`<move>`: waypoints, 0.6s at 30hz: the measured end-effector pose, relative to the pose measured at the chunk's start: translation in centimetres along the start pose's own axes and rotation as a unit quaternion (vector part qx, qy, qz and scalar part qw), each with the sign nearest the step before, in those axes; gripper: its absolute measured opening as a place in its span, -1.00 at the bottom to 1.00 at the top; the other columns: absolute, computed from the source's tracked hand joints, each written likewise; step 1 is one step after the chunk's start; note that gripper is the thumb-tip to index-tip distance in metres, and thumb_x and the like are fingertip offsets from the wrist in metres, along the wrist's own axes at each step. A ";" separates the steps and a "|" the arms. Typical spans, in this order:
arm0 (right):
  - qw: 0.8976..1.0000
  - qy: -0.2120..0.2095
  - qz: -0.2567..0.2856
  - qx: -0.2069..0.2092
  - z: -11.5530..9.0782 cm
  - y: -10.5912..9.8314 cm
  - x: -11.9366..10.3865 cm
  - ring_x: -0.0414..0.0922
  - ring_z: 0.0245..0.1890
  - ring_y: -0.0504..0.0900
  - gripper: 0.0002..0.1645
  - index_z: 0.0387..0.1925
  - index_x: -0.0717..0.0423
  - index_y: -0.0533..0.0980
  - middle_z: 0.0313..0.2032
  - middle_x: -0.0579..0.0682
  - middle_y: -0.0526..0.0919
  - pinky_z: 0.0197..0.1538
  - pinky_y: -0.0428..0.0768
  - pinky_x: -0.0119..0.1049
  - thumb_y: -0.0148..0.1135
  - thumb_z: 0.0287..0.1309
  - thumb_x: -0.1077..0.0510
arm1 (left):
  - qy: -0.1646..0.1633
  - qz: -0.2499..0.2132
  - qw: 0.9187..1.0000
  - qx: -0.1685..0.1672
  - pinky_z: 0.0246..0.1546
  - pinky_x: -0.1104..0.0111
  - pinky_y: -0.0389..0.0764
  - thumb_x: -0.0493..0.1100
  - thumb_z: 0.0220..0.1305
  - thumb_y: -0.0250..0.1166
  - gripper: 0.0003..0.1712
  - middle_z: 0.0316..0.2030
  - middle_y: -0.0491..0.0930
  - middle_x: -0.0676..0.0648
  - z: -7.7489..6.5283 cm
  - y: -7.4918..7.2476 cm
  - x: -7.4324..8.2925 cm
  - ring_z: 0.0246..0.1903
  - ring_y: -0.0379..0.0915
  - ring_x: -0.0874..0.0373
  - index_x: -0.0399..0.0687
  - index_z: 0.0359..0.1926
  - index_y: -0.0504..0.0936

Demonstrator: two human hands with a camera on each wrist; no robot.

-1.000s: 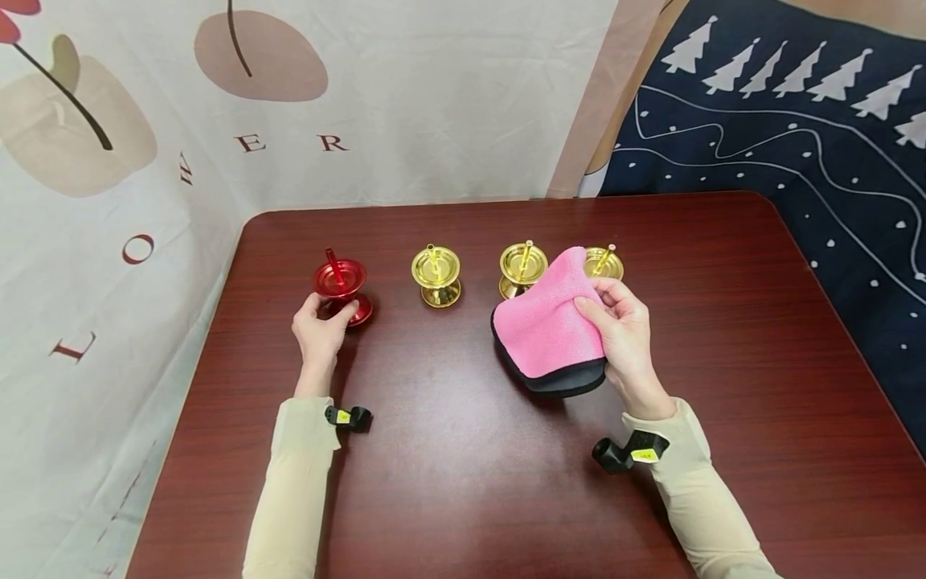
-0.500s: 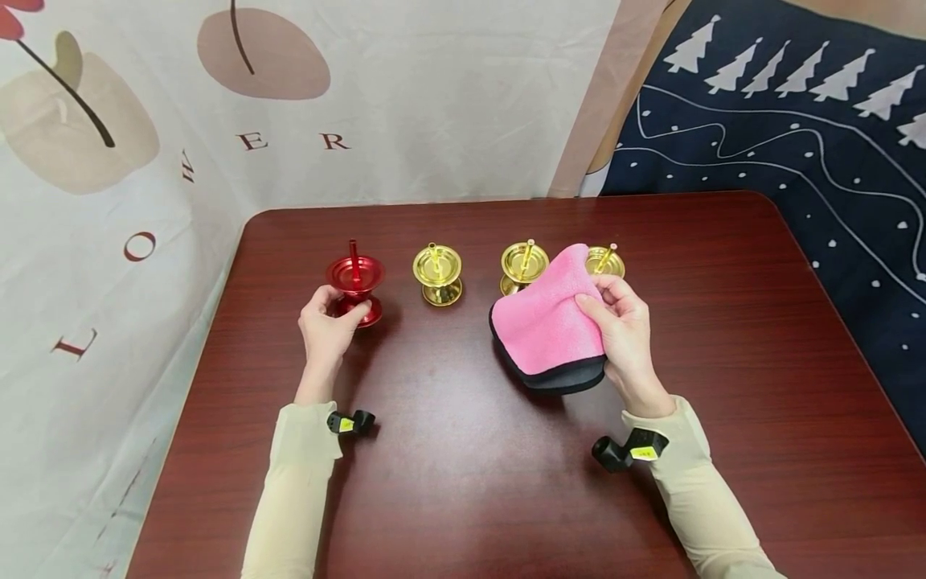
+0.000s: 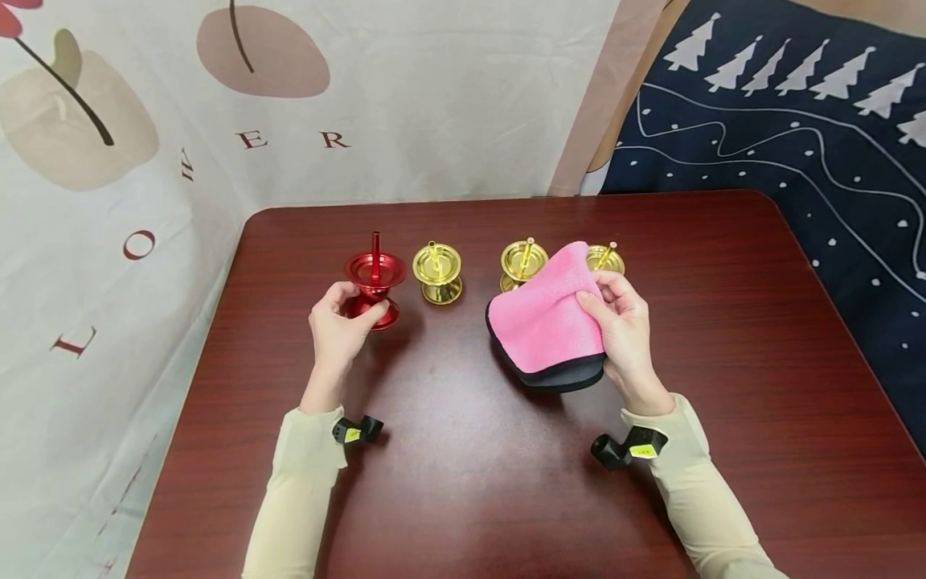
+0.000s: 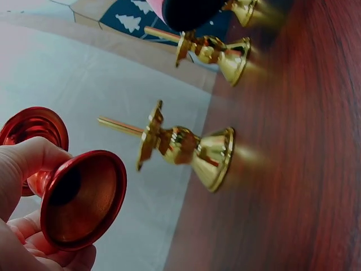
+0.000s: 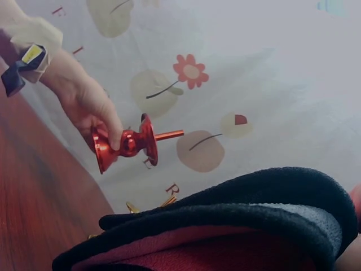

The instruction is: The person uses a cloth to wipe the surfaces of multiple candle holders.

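Note:
My left hand point(image 3: 337, 336) pinches a red metal candle holder point(image 3: 374, 270) low around its waist. It is raised off the table, upright, its thin tube pointing up; the left wrist view shows the hollow underside of its base point(image 4: 84, 200). A gold candle holder point(image 3: 437, 265) of like shape stands just to its right. Between thumb and fingers, my right hand point(image 3: 626, 342) holds a folded pink cloth point(image 3: 553, 326) with black edging and a grey underside. Behind the cloth are a second gold candle holder point(image 3: 523, 261) and a third gold candle holder point(image 3: 604, 260), both partly hidden.
Everything stands on a dark red-brown wooden table point(image 3: 463, 482). A pale printed curtain point(image 3: 434, 96) hangs behind its back edge, and a navy cloth with white trees point(image 3: 796, 145) hangs at the right.
The red candle holder, first tilted near the table, has come upright and moved right and up in my left hand, closer to the nearest gold one. The right hand and cloth barely moved.

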State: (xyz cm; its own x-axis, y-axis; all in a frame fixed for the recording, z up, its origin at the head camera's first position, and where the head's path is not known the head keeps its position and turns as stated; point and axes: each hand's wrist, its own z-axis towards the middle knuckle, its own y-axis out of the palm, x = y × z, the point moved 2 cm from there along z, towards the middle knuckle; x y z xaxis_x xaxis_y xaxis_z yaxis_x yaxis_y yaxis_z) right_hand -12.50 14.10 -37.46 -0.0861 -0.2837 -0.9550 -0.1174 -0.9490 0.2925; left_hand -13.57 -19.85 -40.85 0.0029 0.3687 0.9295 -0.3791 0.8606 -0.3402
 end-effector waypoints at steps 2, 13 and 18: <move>1.000 0.006 0.001 -0.004 0.0 0.0 0.0 -0.25 -0.47 0.58 -0.66 -0.34 -0.06 0.57 -0.40 -0.13 0.64 -0.42 0.56 -0.45 0.10 0.13 0.46 | -0.002 -0.001 1.000 -0.002 -0.27 0.52 0.43 -0.33 -0.05 0.42 -0.67 -0.27 0.59 -0.27 -0.2 0.1 0.4 -0.31 0.40 0.16 -0.33 -0.22 0.56; 0.999 0.019 0.008 -0.024 0.1 0.3 0.1 -0.26 -0.51 0.59 -0.66 -0.34 -0.04 0.57 -0.44 -0.13 0.63 -0.46 0.56 -0.45 0.08 0.14 0.46 | 0.082 0.017 0.996 -0.044 -0.32 0.60 0.42 -0.41 -0.12 0.42 -0.70 -0.33 0.60 -0.25 -1.6 1.2 3.1 -0.32 0.43 0.09 -0.34 -0.28 0.56; 0.999 0.037 0.011 -0.031 0.1 0.5 0.2 -0.26 -0.53 0.59 -0.66 -0.35 -0.05 0.56 -0.45 -0.13 0.63 -0.47 0.55 -0.45 0.06 0.15 0.46 | 0.114 0.008 0.992 -0.062 -0.36 0.57 0.43 -0.38 -0.17 0.45 -0.69 -0.37 0.60 -0.19 -2.1 1.9 3.9 -0.35 0.44 0.11 -0.27 -0.31 0.57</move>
State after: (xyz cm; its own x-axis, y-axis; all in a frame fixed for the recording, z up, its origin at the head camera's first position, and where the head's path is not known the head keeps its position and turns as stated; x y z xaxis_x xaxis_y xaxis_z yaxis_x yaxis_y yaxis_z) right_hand -12.72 13.54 -37.52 -0.0140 -0.3109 -0.9503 -0.0542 -0.9488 0.3112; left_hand -12.30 -16.03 -38.17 0.2115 0.4397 0.8729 -0.2643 0.8855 -0.3821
